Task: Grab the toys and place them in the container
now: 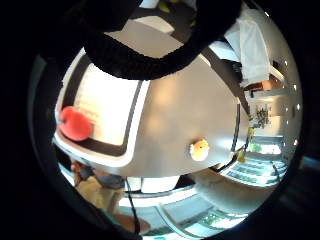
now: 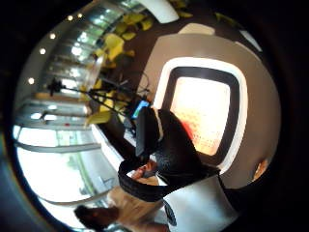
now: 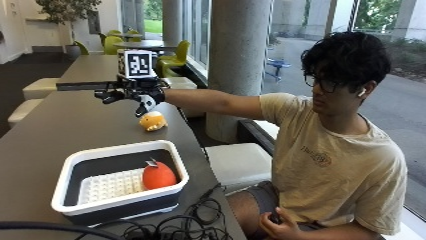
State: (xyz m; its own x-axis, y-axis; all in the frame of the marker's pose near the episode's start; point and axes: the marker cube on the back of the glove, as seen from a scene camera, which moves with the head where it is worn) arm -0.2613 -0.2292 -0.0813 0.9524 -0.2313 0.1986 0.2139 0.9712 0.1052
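Note:
A small yellow-orange plush toy [image 3: 153, 121] lies on the dark table, far from the person; it also shows in the little finger side view [image 1: 199, 149]. My gloved right hand [image 3: 128, 93] hovers above and just behind it, fingers spread and relaxed, holding nothing. A red-orange round toy [image 3: 158, 175] sits in the white-rimmed container [image 3: 70, 168] near the table's front edge. The same toy [image 1: 75, 124] lies at the edge of the container [image 1: 137, 107] in the palm view. The thumb side view shows the container's pale ribbed floor [image 2: 203, 112].
Black cables [image 3: 180, 222] lie coiled on the table in front of the container. The table's right edge [image 3: 200, 145] runs beside white benches [image 3: 243, 162]. The person's bare left hand [image 3: 283, 231] rests in the lap. Another table and yellow chairs [image 3: 174, 52] stand behind.

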